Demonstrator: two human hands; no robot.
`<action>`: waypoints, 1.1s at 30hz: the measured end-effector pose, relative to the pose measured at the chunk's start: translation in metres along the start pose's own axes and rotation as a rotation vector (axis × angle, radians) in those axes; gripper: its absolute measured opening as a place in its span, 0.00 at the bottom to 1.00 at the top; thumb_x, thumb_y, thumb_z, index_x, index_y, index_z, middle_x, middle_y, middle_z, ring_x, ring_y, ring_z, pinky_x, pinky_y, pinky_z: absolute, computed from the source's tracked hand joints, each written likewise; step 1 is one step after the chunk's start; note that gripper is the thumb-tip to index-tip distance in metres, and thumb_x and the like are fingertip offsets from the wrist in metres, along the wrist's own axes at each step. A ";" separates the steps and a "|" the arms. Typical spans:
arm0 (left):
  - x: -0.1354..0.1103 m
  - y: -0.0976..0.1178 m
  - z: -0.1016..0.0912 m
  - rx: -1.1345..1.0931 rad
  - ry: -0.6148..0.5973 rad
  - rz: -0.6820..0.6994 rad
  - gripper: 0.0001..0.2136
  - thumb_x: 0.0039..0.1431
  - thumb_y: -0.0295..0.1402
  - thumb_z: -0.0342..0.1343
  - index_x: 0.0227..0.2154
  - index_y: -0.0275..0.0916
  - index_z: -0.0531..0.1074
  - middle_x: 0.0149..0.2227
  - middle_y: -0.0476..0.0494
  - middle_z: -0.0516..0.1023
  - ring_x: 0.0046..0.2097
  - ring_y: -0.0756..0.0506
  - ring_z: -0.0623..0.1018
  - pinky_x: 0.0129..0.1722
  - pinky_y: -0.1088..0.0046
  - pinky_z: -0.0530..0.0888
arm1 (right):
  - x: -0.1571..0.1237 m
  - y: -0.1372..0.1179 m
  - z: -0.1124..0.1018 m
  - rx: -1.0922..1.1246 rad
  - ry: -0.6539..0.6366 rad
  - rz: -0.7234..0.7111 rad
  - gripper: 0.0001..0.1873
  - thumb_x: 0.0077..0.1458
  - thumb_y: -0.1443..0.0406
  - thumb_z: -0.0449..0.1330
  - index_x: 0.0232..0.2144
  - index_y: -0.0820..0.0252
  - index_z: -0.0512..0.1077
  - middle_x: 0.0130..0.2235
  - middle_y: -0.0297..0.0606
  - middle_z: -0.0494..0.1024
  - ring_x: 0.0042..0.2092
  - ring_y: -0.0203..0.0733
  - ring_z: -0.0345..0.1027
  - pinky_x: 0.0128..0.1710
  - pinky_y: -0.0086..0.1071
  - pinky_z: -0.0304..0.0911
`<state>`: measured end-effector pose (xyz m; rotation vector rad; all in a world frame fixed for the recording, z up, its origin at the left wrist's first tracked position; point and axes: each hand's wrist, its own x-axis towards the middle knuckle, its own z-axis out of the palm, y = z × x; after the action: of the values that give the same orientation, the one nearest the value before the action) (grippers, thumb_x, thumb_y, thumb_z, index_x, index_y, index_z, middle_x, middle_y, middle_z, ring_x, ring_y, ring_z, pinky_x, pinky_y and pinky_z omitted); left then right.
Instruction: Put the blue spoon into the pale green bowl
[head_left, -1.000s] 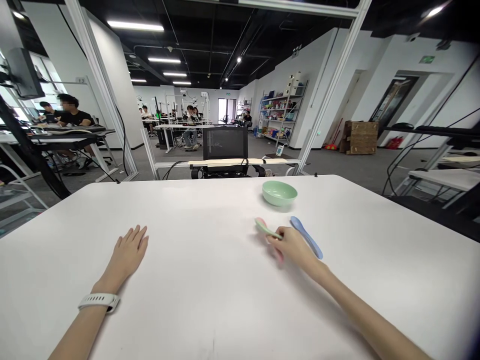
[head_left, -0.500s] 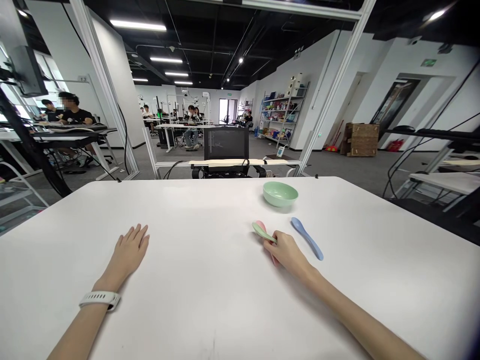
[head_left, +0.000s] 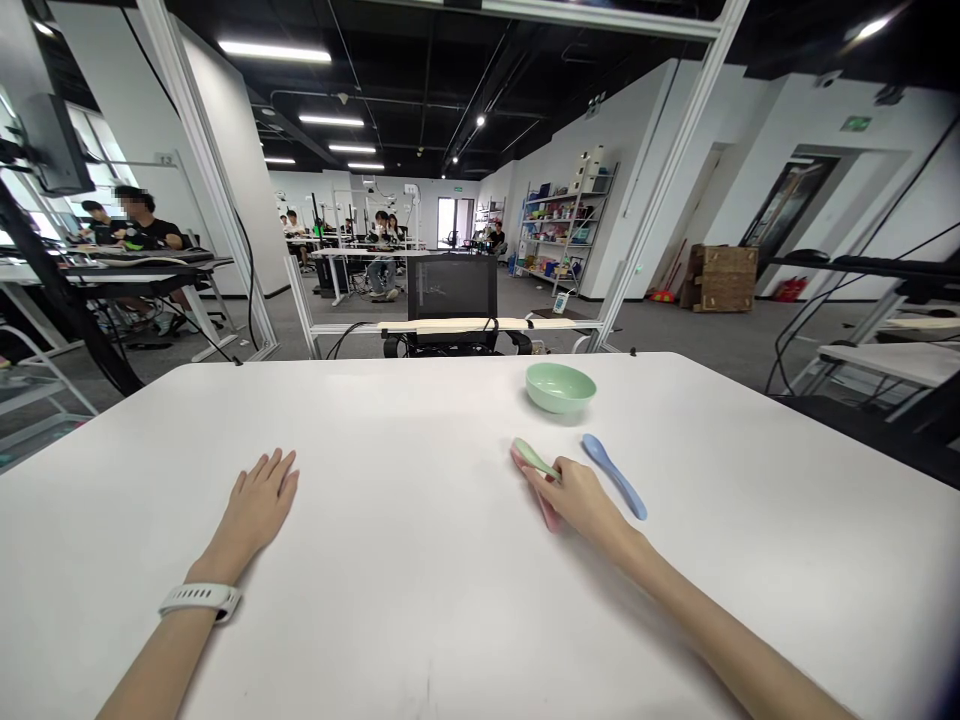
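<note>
My right hand (head_left: 577, 498) rests low on the white table, pinching a pale green spoon (head_left: 535, 458) between thumb and fingers. A pink spoon (head_left: 547, 512) lies under that hand, its middle hidden by my palm. A blue spoon (head_left: 614, 477) lies just to the right of my hand, apart from it. Ahead stands a mint-green bowl (head_left: 560, 389). My left hand (head_left: 260, 500) lies flat on the table (head_left: 390, 420), fingers spread and touching nothing else, with a white wristband (head_left: 199, 601) on that wrist.
Beyond the table's far edge stand a metal frame (head_left: 450, 327) and a black chair back (head_left: 451, 287). Farther off, people sit at desks, and a shelf unit (head_left: 566, 230) stands against the right wall.
The green spoon has swung in my right hand and now lies more closely over the pink spoon. My left hand has stayed in place, and the view has shifted slightly.
</note>
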<state>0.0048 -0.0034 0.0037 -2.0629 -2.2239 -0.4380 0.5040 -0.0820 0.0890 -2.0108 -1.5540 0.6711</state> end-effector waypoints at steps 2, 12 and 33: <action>0.000 0.000 0.000 -0.003 -0.004 0.000 0.35 0.76 0.43 0.34 0.75 0.35 0.72 0.78 0.29 0.72 0.80 0.31 0.68 0.79 0.39 0.64 | 0.012 0.009 -0.012 -0.055 0.113 0.006 0.22 0.72 0.47 0.61 0.29 0.50 0.67 0.27 0.41 0.79 0.33 0.49 0.75 0.34 0.37 0.62; 0.000 -0.001 0.000 -0.010 -0.024 0.001 0.36 0.77 0.44 0.33 0.76 0.33 0.69 0.80 0.28 0.69 0.81 0.30 0.67 0.80 0.39 0.63 | 0.077 0.127 -0.116 -0.352 0.513 0.233 0.23 0.77 0.61 0.53 0.54 0.74 0.83 0.46 0.72 0.86 0.50 0.67 0.83 0.46 0.46 0.67; 0.000 0.002 -0.004 0.004 -0.033 0.008 0.35 0.77 0.43 0.34 0.76 0.31 0.70 0.79 0.27 0.69 0.81 0.29 0.67 0.80 0.38 0.64 | 0.087 0.178 -0.143 -0.326 0.405 0.541 0.20 0.61 0.66 0.62 0.50 0.60 0.89 0.55 0.66 0.88 0.59 0.69 0.84 0.52 0.50 0.78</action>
<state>0.0059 -0.0040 0.0077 -2.0917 -2.2319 -0.4012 0.7455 -0.0494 0.0728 -2.6449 -0.9281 0.1694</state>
